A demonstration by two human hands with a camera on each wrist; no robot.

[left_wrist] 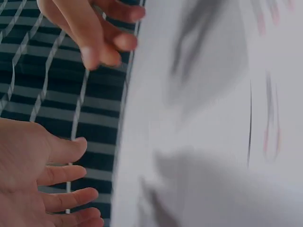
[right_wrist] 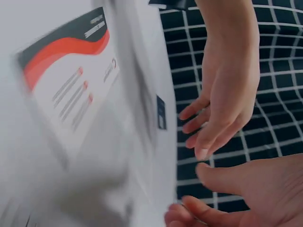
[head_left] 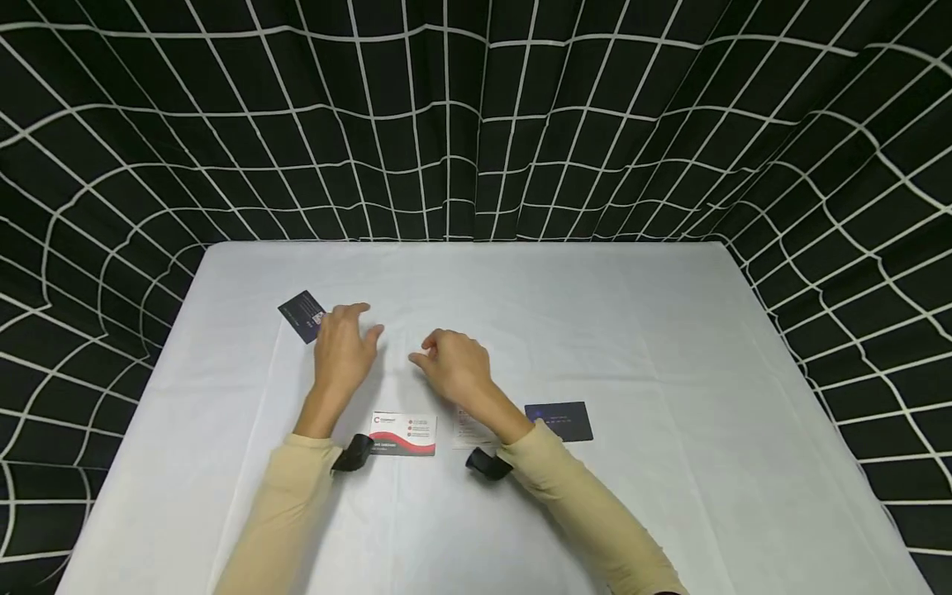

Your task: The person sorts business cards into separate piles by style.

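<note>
My left hand [head_left: 344, 347] hovers over the left part of the table, thumb and fingers spread, with nothing in its grasp. Just beyond its fingers lies a dark business card [head_left: 299, 314], its right corner overlapped by the hand. To the right, my right hand [head_left: 457, 366] is held in the air with loosely bent fingers and holds nothing. Below the hands, a white business card with a red and grey wave [head_left: 404, 426] lies flat near the left wrist. The right forearm partly hides another white card [head_left: 468, 434].
A dark blue card [head_left: 568, 421] lies right of the right forearm, whose sleeve covers its left corner. The white-clothed table [head_left: 669, 330] ends at a black curtain with a white grid [head_left: 476, 124] at the back and sides. Both wrists wear small black cameras.
</note>
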